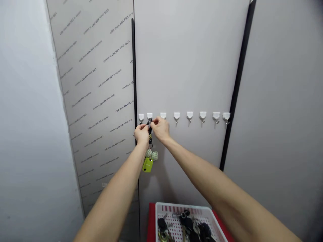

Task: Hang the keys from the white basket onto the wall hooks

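Observation:
A row of several white wall hooks (189, 116) runs across a grey panel at about chest height. My left hand (141, 133) and my right hand (160, 129) are both pinched on the black top loop of a key bunch (150, 125) right at the second hook from the left (149, 116). Below my hands hangs the bunch's green key fob (147, 165) with a small checked bow (152, 154). The other hooks carry nothing.
A white perforated basket (166, 210) holding several more black keys and fobs sits low in view on a red surface (151, 222). A panel with printed protective film (98, 94) stands to the left, and a black vertical strip (237, 84) to the right.

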Available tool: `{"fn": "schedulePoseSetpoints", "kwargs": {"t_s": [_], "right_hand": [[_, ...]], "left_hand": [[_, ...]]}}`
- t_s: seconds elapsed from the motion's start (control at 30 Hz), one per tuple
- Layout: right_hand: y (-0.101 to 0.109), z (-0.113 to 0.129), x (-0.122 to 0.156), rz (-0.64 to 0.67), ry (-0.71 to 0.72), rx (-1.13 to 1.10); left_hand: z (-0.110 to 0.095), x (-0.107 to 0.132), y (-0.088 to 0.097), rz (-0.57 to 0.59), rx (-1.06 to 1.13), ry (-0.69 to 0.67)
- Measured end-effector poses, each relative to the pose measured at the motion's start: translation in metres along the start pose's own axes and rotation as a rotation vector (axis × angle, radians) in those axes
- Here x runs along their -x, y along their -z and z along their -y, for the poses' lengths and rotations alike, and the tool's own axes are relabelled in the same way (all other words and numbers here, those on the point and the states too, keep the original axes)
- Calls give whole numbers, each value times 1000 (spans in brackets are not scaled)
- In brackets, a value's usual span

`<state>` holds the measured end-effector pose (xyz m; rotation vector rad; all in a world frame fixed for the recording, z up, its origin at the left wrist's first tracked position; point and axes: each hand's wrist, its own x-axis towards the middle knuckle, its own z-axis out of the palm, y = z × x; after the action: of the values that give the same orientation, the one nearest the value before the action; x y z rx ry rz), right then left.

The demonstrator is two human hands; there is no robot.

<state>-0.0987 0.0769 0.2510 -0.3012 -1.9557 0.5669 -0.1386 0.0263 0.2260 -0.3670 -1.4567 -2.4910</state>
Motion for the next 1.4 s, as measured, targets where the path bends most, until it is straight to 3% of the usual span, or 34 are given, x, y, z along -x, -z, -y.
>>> {"fn": "schedulePoseSetpoints", "kwargs": {"t_s": [0.23,0.47,0.67,0.83,0.93,1.03,1.13,1.23,1.4], "right_hand": [[-7,1,-12,136,126,310],[-14,-23,5,255,133,288],[-10,-14,-4,65,142,187],[-11,-9,-13,157,126,219],[-12,-11,-8,199,122,219],[-4,-20,9,235,142,184],[17,-42,40,326,187,156],[44,-80,89,505,179,191],[83,-144,182,852,-17,328]], "left_hand": [[14,-12,-12,-9,-100,87],[35,-4,0,-21,-226,41],[16,-11,-8,-76,-336,-99],[5,-21,-3,-91,-566,-134],[4,-14,6,-28,-634,-162],[11,3,20,44,-677,-210],[32,30,44,129,-625,-198],[67,72,73,293,-566,-78],[123,160,111,560,-691,184]]}}
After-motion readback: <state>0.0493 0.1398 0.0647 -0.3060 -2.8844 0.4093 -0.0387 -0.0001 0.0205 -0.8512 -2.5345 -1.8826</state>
